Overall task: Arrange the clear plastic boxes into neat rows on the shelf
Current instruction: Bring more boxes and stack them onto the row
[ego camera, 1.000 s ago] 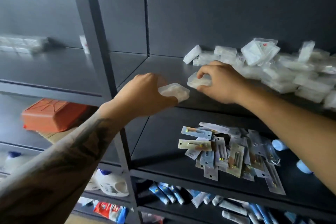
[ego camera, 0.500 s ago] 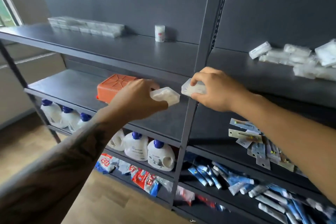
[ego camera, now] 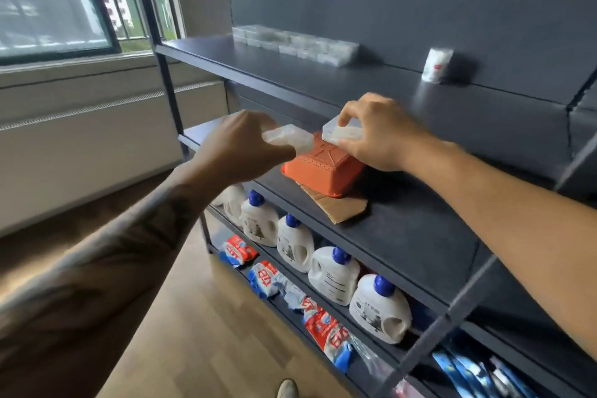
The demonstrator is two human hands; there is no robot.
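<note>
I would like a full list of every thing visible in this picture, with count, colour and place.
clear plastic boxes in hand: two, clear, one in each hand
row of clear boxes: count unclear, top shelf, back left
small tub: one, white, top shelf
orange basket: one, upside down, middle shelf
cardboard: one, brown, under the basket
detergent bottles: five, white with blue caps, lower shelf
packets: several, red, white and blue, bottom shelf
left hand: holds a box
right hand: holds a box

Above both hands, the top shelf (ego camera: 355,81) lies bare between the row of clear boxes (ego camera: 297,45) and a white cup (ego camera: 436,64); below them sits an orange basket (ego camera: 319,171).
</note>
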